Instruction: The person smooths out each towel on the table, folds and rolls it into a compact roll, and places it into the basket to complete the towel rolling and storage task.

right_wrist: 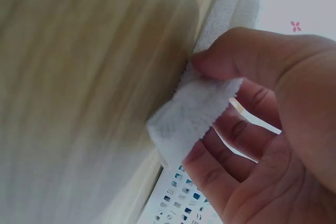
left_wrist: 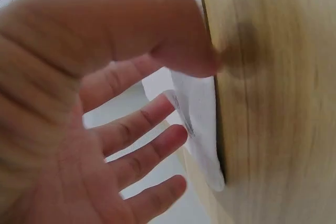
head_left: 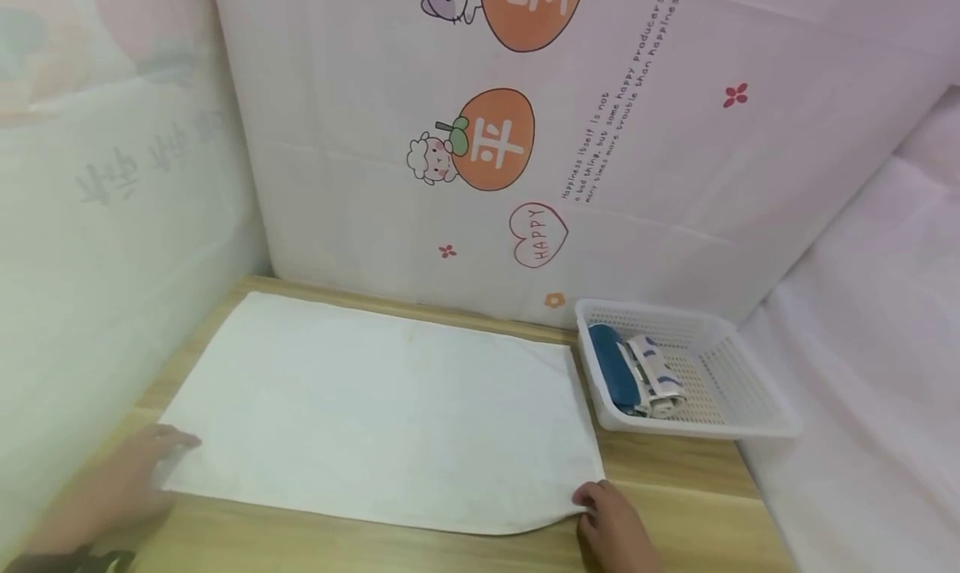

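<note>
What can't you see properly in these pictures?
- Rolled cloths in the basket, head view: too small to tell what they are.
- Left hand, head view: wrist cut off by the edge.
- Table, right wrist view: blurred.
- Towel, left wrist view: mostly hidden by the left hand's thumb and fingers.

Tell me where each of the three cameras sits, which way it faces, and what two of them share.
Head: worn on the head, facing forward and down at the white towel on the wooden table, the basket to the right; both hands show, left hand and right hand.
Left wrist: beside the palm, facing along the fingers to the towel's corner; thumb and fingers show.
Right wrist: beside the palm, facing the corner pinched by thumb and fingers; basket mesh below.
Shared: both wrist views show towel and table; the right wrist and head views share the basket.
</note>
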The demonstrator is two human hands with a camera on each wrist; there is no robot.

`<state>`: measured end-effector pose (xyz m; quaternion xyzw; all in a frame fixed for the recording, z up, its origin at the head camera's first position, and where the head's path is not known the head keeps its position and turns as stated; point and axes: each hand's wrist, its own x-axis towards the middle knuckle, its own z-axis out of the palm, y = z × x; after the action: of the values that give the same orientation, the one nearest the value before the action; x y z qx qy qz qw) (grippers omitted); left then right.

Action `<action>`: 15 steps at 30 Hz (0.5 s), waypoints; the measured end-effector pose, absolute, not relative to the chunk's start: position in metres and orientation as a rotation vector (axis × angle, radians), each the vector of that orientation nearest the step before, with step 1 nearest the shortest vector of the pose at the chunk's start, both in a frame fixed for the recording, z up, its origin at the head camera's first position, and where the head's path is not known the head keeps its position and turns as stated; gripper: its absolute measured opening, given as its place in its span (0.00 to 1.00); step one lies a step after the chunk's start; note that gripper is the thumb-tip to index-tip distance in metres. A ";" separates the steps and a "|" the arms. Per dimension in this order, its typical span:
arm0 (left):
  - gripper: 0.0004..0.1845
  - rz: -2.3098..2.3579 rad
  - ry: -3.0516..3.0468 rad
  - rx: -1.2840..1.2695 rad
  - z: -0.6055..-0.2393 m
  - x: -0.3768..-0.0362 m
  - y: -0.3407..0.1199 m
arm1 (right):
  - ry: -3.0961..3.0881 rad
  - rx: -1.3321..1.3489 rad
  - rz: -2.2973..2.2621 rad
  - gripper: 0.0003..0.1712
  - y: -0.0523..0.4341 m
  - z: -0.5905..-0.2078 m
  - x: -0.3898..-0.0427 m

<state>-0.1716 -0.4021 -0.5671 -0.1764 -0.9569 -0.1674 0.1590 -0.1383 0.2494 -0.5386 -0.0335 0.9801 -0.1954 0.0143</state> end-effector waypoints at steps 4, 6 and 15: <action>0.26 -0.516 -2.786 -0.433 -0.562 -0.172 -0.401 | 3.002 -0.065 -0.623 0.11 0.249 -0.533 -0.141; 0.21 -0.534 -2.807 -0.406 -0.560 -0.173 -0.402 | 2.985 -0.061 -0.631 0.09 0.249 -0.532 -0.142; 0.10 -0.568 -2.817 -0.336 -0.551 -0.180 -0.405 | 3.083 -0.103 -0.689 0.06 0.251 -0.531 -0.143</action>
<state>-0.1796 -0.4055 -0.5510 -0.1153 -0.9662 -0.1947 0.1237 -0.1430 0.2506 -0.5311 -0.0327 0.9754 -0.2179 -0.0093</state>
